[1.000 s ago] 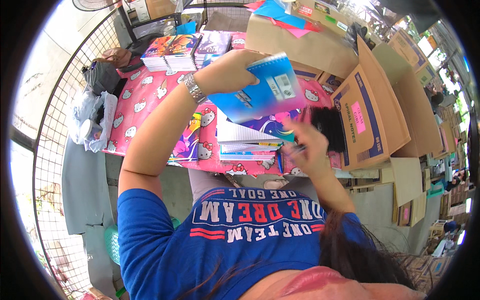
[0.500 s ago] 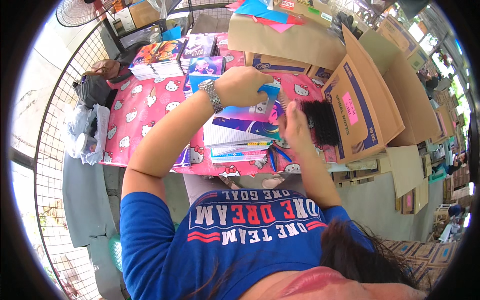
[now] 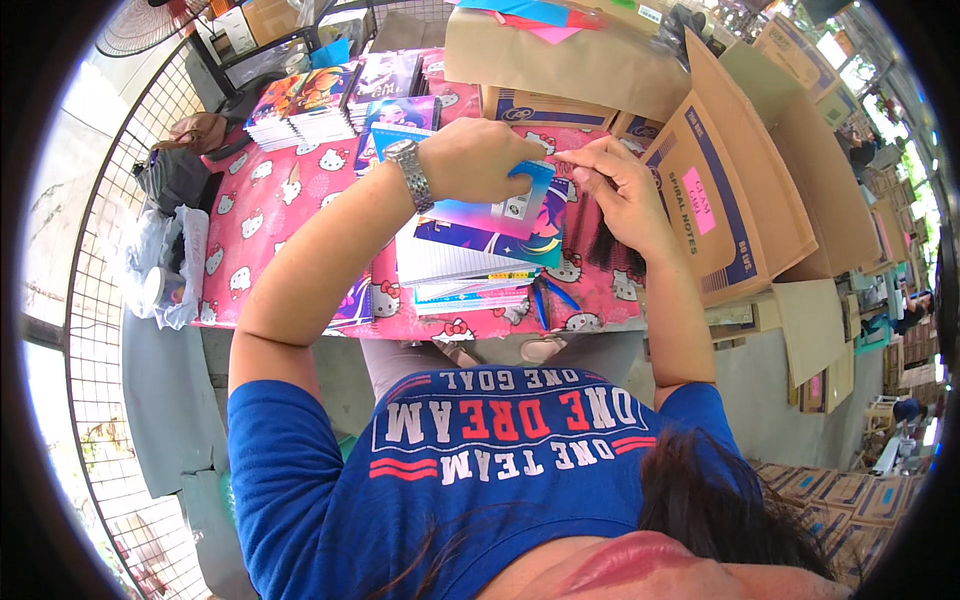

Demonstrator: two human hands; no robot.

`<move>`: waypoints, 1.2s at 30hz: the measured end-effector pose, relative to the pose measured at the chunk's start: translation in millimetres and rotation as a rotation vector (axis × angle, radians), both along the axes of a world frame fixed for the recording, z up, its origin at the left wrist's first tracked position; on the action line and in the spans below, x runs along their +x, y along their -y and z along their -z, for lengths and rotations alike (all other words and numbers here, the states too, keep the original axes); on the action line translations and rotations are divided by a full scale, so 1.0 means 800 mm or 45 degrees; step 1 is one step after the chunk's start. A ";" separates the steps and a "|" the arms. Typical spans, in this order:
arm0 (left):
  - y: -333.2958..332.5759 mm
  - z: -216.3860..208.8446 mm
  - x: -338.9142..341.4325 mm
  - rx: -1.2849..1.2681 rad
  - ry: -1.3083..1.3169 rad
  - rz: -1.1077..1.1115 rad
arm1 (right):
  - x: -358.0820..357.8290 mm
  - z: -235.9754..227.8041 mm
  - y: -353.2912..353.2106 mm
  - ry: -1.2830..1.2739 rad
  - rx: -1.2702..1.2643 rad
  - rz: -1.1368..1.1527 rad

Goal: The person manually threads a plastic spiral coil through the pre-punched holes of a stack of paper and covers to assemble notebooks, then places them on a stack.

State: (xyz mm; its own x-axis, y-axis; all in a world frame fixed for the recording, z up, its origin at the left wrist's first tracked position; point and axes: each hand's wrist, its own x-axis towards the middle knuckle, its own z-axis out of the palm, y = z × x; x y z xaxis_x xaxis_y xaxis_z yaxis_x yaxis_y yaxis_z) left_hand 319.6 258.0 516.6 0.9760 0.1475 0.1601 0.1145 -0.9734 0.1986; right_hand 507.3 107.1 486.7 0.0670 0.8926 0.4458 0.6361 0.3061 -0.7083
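Head view:
Left hand [image 3: 478, 158]: grip clamped on the top edge of a notebook [image 3: 500, 210], fingers curled over it; a metal watch [image 3: 410, 172] sits on the wrist.
Right hand [image 3: 622, 188]: fingertips pinched together at the notebook's upper right corner; whether they hold anything small there I cannot tell.
Notebook: cover fading from blue to pink, with a small pale rectangular label near its right edge; held just above the stack [image 3: 460, 270], over the middle of the bench.
Stack: notebooks piled flat under the hands, white page edges showing, a dark blue illustrated cover on top.
Bench [image 3: 275, 215]: covered in a pink cloth printed with white cartoon cats.
Far piles [image 3: 310, 105]: colourful notebooks in rows at the bench's back left.
Open carton [image 3: 735, 190]: brown cardboard to the right, flaps up, blue stripe and blue print on its side, a pink rectangular label stuck on it.
Flat carton [image 3: 560, 60]: brown, behind the hands, bright paper sheets on top.
Pens [image 3: 548, 298]: blue, lying beside the stack's right edge.
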 end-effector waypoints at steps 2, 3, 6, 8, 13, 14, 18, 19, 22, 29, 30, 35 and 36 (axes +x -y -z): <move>0.001 -0.001 0.001 0.017 -0.049 -0.020 | 0.005 0.001 0.001 -0.070 -0.101 -0.062; 0.002 -0.001 0.001 0.025 -0.074 -0.030 | 0.008 0.002 0.000 -0.084 -0.126 -0.115; 0.004 -0.003 -0.003 0.014 -0.076 -0.008 | 0.010 0.001 0.003 -0.100 -0.224 -0.175; 0.005 -0.004 -0.002 0.030 -0.078 -0.015 | 0.008 -0.001 0.004 0.082 -0.086 -0.155; 0.005 -0.001 -0.001 0.073 -0.034 0.004 | 0.007 0.010 0.001 0.362 0.194 -0.065; 0.006 0.002 0.000 0.101 -0.023 0.002 | 0.010 0.010 0.002 0.183 -0.055 -0.090; 0.021 0.018 -0.002 0.437 0.205 -0.097 | -0.008 -0.001 0.007 0.035 -0.057 -0.045; 0.032 0.024 -0.002 0.469 0.257 -0.181 | -0.012 -0.003 0.010 0.086 0.055 -0.019; 0.054 0.042 0.000 0.500 0.417 -0.355 | -0.010 -0.008 0.009 0.136 0.130 0.035; 0.053 0.047 -0.009 0.214 0.515 -0.276 | 0.009 -0.019 -0.009 -0.290 -0.378 -0.379; 0.049 0.050 -0.014 0.192 0.530 -0.255 | 0.013 -0.024 -0.014 -0.501 -0.633 -0.460; 0.045 0.035 -0.007 0.229 0.484 -0.096 | 0.121 0.168 -0.100 -1.700 -0.272 0.114; 0.045 0.030 -0.004 0.213 0.448 -0.073 | 0.131 0.224 -0.111 -1.505 -0.341 0.379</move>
